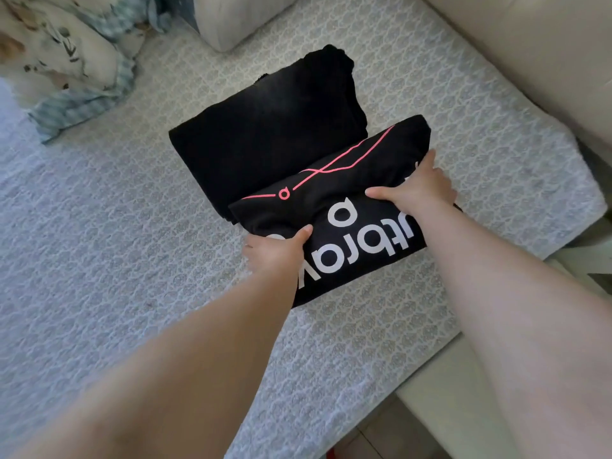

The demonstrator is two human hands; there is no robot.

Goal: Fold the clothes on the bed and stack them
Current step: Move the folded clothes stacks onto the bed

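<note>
Both the left hand (276, 248) and right hand (422, 187) grip the printed shirt (337, 207), mid-fold. Next: lift it onto the folded black garment (265, 134).

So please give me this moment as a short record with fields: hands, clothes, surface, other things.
left hand: grips the near left edge of the printed black shirt
right hand: grips its right edge
plain black garment: folded, lying just behind the shirt
surface: bed cover, pale and patterned
other things: floral and checked bedding at far left, pillow at the top
</note>
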